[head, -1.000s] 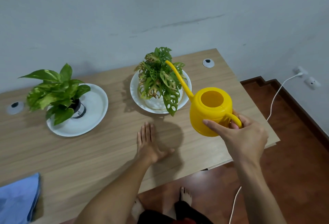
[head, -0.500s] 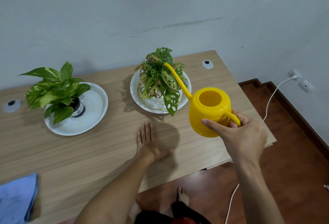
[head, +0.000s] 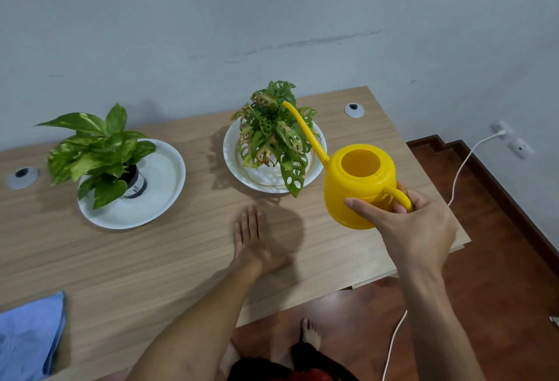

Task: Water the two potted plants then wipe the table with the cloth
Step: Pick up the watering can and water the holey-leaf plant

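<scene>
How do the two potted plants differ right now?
The left plant has broad, solid, yellow-flecked leaves; the right plant has holed leaves with browning patches. The watering can spout reaches over the right plant only. The left plant sits off-centre in its dish. Both stand in white dishes.

Watering can (head: 358, 187) slightly nearer plant (head: 273, 135)

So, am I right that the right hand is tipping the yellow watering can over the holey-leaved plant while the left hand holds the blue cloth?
Not quite: the head view shows the left hand lying flat on the wooden table, while the blue cloth lies untouched at the near left edge. The right hand does hold the yellow watering can over the holey-leaved plant.
</scene>
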A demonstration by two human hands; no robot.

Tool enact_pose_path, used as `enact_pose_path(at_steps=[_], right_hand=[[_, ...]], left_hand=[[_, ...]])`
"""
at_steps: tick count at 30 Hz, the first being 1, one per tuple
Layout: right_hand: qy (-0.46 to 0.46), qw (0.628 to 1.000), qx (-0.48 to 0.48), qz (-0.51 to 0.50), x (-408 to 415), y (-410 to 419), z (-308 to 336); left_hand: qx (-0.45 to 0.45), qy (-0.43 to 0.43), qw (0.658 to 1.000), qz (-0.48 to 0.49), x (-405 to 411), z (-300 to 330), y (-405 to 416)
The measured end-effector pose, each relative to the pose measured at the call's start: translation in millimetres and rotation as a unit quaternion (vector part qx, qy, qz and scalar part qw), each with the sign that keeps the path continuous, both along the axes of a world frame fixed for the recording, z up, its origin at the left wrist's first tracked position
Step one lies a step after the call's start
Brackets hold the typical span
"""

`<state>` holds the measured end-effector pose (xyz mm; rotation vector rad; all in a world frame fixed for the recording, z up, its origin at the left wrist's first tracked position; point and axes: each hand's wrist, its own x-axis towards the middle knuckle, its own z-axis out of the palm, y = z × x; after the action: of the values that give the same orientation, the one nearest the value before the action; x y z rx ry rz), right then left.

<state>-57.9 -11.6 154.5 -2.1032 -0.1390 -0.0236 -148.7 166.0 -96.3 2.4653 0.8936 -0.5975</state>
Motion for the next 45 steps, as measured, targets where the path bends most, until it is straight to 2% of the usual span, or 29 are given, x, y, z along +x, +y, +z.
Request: enact_pose_path(at_steps=[11,45], right_hand=[[-0.011,1.0,-0.004,0.001,-2.4,5.6,8.6],[-0.019,1.0,-0.003,0.006,4.4,27.7,9.7]], left_hand=[[-0.011,0.011,1.0,-0.005,-1.1,0.1,1.4],[-0.021,-0.033,0.999,-0.008,-5.4,-4.5,1.5]])
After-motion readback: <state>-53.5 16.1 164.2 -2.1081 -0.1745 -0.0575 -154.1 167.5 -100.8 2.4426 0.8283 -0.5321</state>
